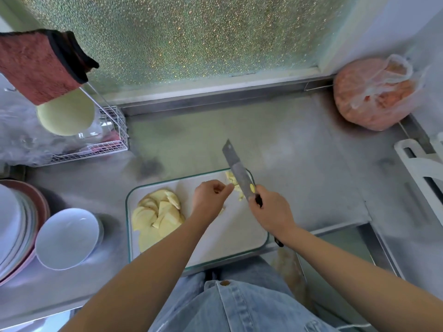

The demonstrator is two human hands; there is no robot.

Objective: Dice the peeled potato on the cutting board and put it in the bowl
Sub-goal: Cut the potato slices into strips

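At the far right corner of the cutting board (236, 230), the potato bits (232, 179) lie just beyond my left hand (209, 200), whose curled fingertips (229, 187) touch them (pinching or not, I can't tell), and my right hand (272, 213) grips the knife (236, 168) lengthwise beside them.

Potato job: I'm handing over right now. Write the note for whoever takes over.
Left hand: fingers curled by the blade; unclear if holding a piece.
Right hand grips the knife, blade over the cut pieces at the cutting board's far end.
Done: potato sliced; slices piled on the board's left; a few diced.
Remaining: dice the slices, move everything into the empty bowl left of the board.
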